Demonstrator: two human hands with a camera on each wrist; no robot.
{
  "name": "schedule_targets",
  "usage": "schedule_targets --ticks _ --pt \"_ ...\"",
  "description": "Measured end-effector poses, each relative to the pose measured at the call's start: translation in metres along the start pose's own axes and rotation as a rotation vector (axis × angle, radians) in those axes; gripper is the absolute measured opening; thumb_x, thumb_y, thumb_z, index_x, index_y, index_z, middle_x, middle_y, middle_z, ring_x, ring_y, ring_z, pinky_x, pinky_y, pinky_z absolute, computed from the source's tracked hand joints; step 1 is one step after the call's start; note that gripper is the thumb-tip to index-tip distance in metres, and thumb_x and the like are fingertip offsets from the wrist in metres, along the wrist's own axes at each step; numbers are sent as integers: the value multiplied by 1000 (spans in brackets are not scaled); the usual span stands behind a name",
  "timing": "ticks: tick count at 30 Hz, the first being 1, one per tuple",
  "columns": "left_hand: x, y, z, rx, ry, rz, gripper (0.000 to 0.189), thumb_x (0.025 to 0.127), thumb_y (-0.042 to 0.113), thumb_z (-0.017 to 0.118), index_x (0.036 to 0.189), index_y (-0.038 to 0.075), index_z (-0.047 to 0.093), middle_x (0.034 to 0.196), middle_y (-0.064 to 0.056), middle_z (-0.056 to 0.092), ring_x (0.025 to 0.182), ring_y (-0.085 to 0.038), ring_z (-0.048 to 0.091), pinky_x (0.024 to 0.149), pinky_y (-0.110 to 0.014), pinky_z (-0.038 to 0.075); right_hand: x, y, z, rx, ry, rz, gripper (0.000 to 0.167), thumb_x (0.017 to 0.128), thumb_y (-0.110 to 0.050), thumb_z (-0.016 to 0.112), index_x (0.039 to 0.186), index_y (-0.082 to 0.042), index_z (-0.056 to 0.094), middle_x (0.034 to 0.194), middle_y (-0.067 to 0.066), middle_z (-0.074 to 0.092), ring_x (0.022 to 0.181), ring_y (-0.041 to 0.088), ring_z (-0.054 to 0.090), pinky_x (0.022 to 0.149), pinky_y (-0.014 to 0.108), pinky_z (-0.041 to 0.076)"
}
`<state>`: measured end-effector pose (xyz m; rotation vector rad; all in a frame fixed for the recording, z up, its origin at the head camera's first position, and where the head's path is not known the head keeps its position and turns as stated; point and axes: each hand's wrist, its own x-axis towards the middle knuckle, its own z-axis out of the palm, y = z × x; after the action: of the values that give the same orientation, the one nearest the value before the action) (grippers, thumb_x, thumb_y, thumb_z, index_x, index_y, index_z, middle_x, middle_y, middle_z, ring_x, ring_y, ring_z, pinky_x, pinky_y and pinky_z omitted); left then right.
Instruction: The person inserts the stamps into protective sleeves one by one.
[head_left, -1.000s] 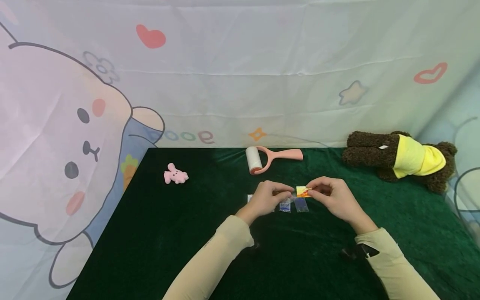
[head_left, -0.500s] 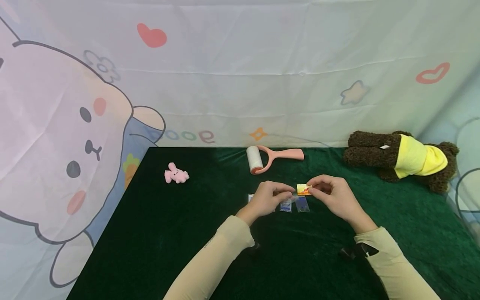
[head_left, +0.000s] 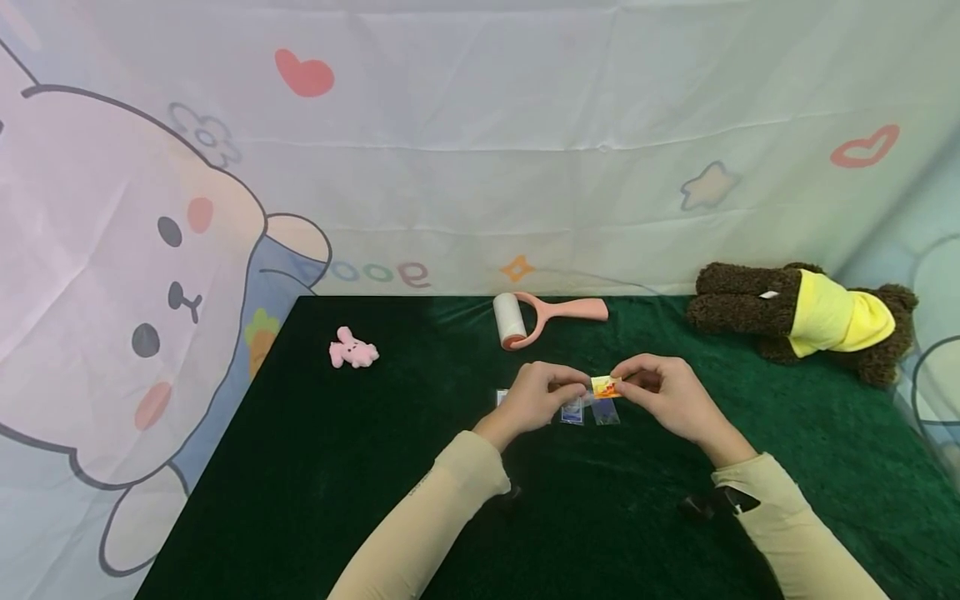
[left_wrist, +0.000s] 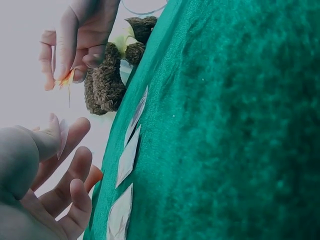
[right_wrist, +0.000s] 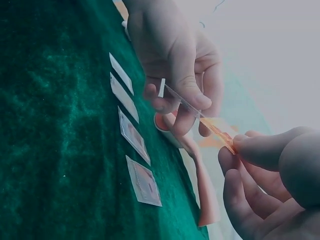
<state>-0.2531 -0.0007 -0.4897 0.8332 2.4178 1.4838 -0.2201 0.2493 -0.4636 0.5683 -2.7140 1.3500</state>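
Note:
My right hand (head_left: 663, 396) pinches a small yellow-and-orange postage stamp (head_left: 604, 387) between thumb and forefinger. Its toothed edge shows in the right wrist view, where the stamp (right_wrist: 217, 131) meets the end of a clear plastic sleeve (right_wrist: 182, 101). That sleeve is pinched by thumb and fingers of my left hand (head_left: 531, 396). Below the hands, several small flat sleeves lie in a row on the green cloth, among them a blue-patterned one (head_left: 572, 411) and a darker blue one (head_left: 605, 411). My left hand partly hides the row in the head view.
A pink-handled lint roller (head_left: 551, 312) lies at the back of the green cloth (head_left: 375, 467). To the left is a small pink plush toy (head_left: 352, 350). A brown teddy bear in yellow (head_left: 795, 312) lies at the back right, before a printed curtain (head_left: 525, 125).
My right hand has brought the stamp slightly lower and left, and it now tilts toward the sleeve. The left hand stays nearly in place.

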Motion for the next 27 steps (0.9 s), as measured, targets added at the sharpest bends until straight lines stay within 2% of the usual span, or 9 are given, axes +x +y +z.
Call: schedule_targets --ticks 12,19,27 --pt "1 2 -1 24 0 21 24 103 19 69 124 13 78 107 1 78 77 -18 68 63 -23 54 -1 3 -3 -26 -33 2 12 98 -6 73 110 -9 75 106 9 74 79 16 68 65 28 55" --pt "1 4 -1 36 -10 16 23 104 19 68 124 12 78 113 0 78 79 -7 64 69 -21 55 -1 2 -4 -24 -51 4 13 98 -6 73 110 -9 75 107 9 73 79 16 68 64 29 55" --pt "2 5 -1 53 -18 16 24 104 19 68 125 12 78 110 0 78 75 -12 65 62 -21 53 -1 0 -4 -43 -37 -8 13 98 -5 74 109 -9 76 107 8 73 80 15 68 65 28 55"
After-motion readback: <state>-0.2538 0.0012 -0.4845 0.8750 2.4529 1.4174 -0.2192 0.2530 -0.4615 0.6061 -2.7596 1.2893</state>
